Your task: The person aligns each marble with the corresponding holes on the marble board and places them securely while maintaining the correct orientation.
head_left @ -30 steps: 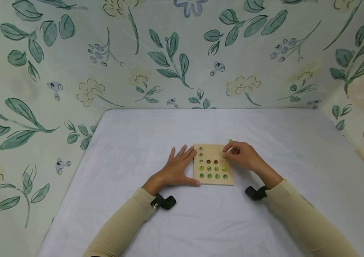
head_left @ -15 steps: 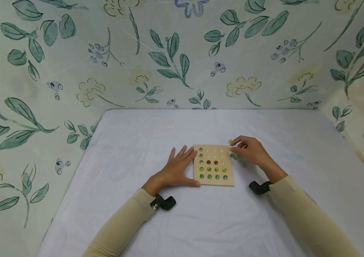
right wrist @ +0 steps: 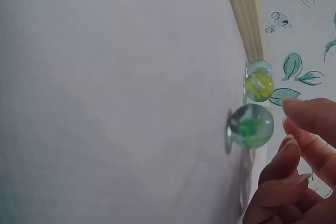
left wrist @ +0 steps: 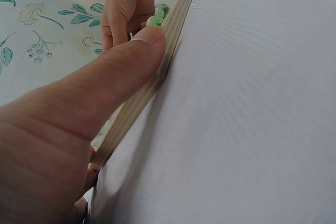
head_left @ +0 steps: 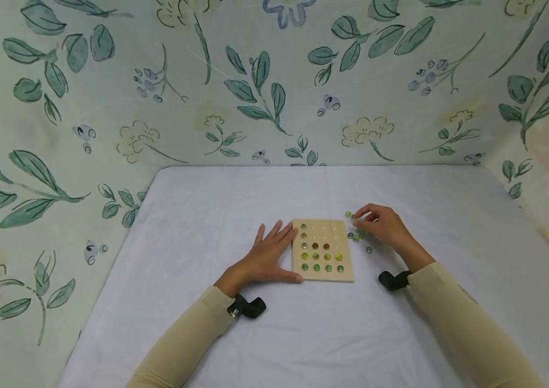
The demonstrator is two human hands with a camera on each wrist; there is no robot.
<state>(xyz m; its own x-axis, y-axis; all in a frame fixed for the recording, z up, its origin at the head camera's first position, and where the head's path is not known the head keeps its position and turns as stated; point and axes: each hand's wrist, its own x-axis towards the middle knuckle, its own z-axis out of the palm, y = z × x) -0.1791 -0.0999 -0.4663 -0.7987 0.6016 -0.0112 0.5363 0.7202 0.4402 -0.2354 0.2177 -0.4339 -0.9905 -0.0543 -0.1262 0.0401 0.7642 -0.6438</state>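
My left hand (head_left: pixel 266 256) lies spread along the left side of a light wooden board (head_left: pixel 320 276), thumb at its front corner. Glass marbles sit in the board's hollows: a green row (head_left: pixel 328 268), a yellow-green row (head_left: pixel 327 257), brown ones (head_left: pixel 315 246), greyish ones (head_left: pixel 304 227) down the left. Right of the board, my right hand (head_left: pixel 386 226) hovers with bent fingers by a loose yellow-green marble (head_left: pixel 348 214). In the right wrist view, a gap shows between thumb and index finger. Near that hand are a clear green-swirled marble (right wrist: pixel 252 126) and a yellow-swirled marble (right wrist: pixel 260 86).
More loose marbles (head_left: pixel 356 237) lie close to the board's right edge, one marble (head_left: pixel 368 250) a bit apart from them. A white cloth (head_left: pixel 216 199) covers the table. Behind it hangs a leaf-patterned fabric (head_left: pixel 158 129).
My right hand has moved from above the board's upper right part to the right, uncovering loose marbles beside the board. The left hand stays in place.
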